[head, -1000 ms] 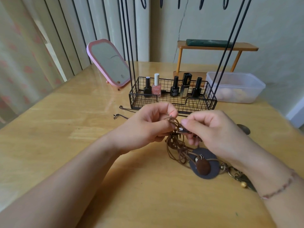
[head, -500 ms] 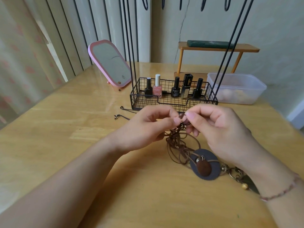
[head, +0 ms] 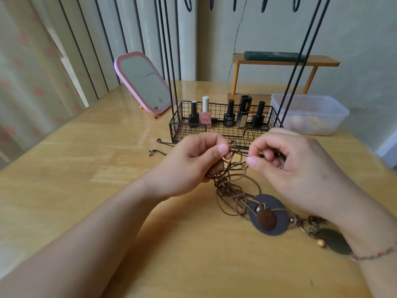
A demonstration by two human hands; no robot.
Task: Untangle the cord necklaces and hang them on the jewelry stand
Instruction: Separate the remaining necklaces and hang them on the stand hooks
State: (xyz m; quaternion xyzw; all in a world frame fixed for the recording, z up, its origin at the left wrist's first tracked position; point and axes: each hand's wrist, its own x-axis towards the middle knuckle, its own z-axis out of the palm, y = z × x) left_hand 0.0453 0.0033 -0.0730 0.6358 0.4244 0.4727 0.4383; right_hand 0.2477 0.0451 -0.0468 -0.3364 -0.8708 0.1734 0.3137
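A tangle of brown cord necklaces [head: 231, 186] lies on the wooden table [head: 86, 168] in front of me, its upper strands lifted. My left hand [head: 193, 164] pinches cords near a small wooden bead at the top of the tangle. My right hand [head: 290, 166] pinches another strand just to the right. A grey disc pendant with a brown oval stone [head: 268, 215] rests on the table below my right hand, with bronze rings and a leaf pendant [head: 330, 240] partly hidden under my right wrist. The black wire jewelry stand [head: 223, 127] rises behind my hands, its hooks at the top edge.
Several nail polish bottles [head: 205, 115] stand in the stand's basket. A pink mirror [head: 141, 84] leans at the back left. A clear plastic box [head: 309, 114] and a small wooden shelf [head: 283, 63] stand at the back right. A thin dark chain [head: 158, 152] lies left of my hands.
My hands have drawn apart, stretching the cords between them. The tangle has loosened and spread a little above the table.
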